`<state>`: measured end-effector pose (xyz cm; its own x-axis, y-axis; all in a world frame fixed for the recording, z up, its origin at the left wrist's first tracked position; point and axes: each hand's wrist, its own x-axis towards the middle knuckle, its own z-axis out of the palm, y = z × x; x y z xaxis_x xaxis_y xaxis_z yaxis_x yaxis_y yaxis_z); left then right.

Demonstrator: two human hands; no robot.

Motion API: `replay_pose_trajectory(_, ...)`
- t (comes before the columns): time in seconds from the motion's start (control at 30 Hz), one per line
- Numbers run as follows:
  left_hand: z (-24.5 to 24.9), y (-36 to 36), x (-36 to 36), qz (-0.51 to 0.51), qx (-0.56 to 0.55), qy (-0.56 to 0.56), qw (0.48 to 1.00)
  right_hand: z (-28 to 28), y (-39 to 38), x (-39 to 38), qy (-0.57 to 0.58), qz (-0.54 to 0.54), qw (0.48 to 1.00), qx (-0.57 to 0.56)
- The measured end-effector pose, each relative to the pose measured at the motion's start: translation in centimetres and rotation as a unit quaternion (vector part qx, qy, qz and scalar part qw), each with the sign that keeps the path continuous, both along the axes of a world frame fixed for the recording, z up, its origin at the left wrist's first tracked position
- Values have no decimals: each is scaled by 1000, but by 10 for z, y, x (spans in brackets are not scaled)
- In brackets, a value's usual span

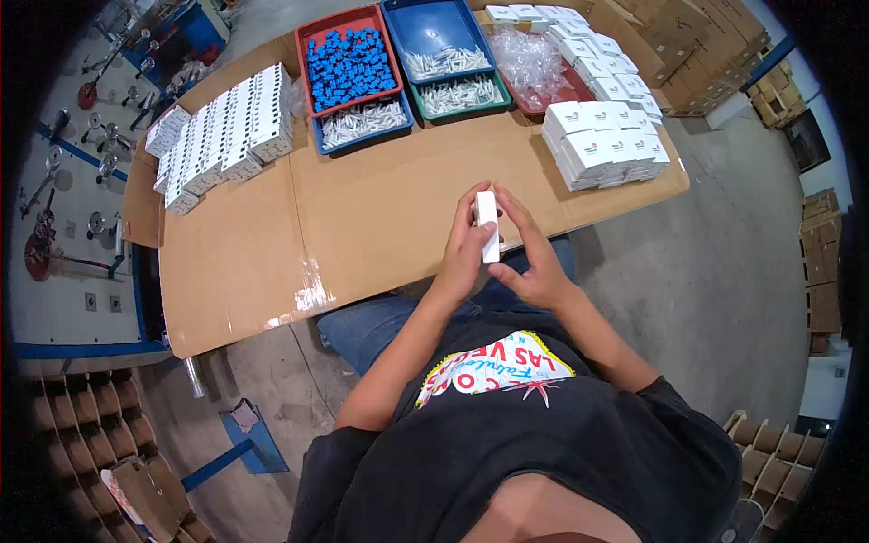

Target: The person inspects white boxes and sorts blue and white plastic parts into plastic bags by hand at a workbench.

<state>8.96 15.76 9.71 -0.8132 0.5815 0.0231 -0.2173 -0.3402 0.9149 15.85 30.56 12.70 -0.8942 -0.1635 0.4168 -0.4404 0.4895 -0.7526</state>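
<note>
Both hands, left hand (pixel 466 244) and right hand (pixel 532 256), have a closed grip on one small white rectangular box (pixel 488 226) above the cardboard-covered desk (pixel 362 226).

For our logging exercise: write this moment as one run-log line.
left hand: grips small white box | right hand: grips same box | site: over cardboard table | nearby: stacked white boxes

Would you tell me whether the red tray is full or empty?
Nearly full: blue parts cover most of the red tray, with only thin red strips bare along its rim.
</note>
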Motion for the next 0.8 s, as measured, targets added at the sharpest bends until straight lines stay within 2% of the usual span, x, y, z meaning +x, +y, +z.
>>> replay_pose_trajectory(0.03,1,1,2,1,-1,3,1000,-1,0,-3,29,-2,1000,-8)
replay_pose_trajectory(0.1,8,2,7,42,18,51,998,-13,-1,-6,14,-10,1000,-24)
replay_pose_trajectory(0.17,16,-2,9,18,15,41,999,-20,-2,-14,106,-15,992,74)
replay_pose_trajectory(0.27,24,-5,13,40,20,76,996,-25,-8,-20,127,-4,990,57)
replay_pose_trajectory(0.37,35,-8,17,40,-6,69,997,-26,-8,-21,146,21,989,24)
replay_pose_trajectory(0.43,42,-8,20,64,-76,178,979,-26,-8,-24,161,33,986,11)
replay_pose_trajectory(0.5,47,-6,20,72,-41,177,981,-24,-4,-30,197,37,980,15)
replay_pose_trajectory(0.57,51,-8,16,72,-128,203,968,-31,-5,-34,201,35,979,9)
replay_pose_trajectory(0.6,53,-5,15,74,-126,207,967,-35,-8,-36,206,26,978,-11)
replay_pose_trajectory(0.67,56,0,16,68,-45,170,982,-39,-13,-37,209,6,977,-48)
replay_pose_trajectory(0.8,57,-2,14,46,-73,122,989,-44,-7,-43,231,-15,973,-13)
